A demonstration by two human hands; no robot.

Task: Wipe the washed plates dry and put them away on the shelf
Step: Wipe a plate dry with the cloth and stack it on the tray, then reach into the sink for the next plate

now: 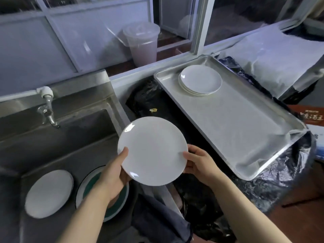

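Note:
A round white plate [152, 150] is held in the air over the right edge of the steel sink [57, 142], face up. My left hand [114, 174] grips its lower left rim, thumb on top. My right hand [198, 163] grips its right rim. A stack of white plates [200, 79] rests at the far end of a metal tray [242, 130]. In the sink lie a white plate [49, 192] and a green-and-white plate [91, 183], partly hidden by my left arm. A dark grey cloth [161, 218] hangs over the sink's near right edge.
A tap [47, 111] juts from the sink's back wall. A lidded plastic cup [142, 42] stands on the window ledge. Black plastic sheet [154, 100] covers the counter under and around the tray. A white wrapped bundle [273, 60] lies at the far right.

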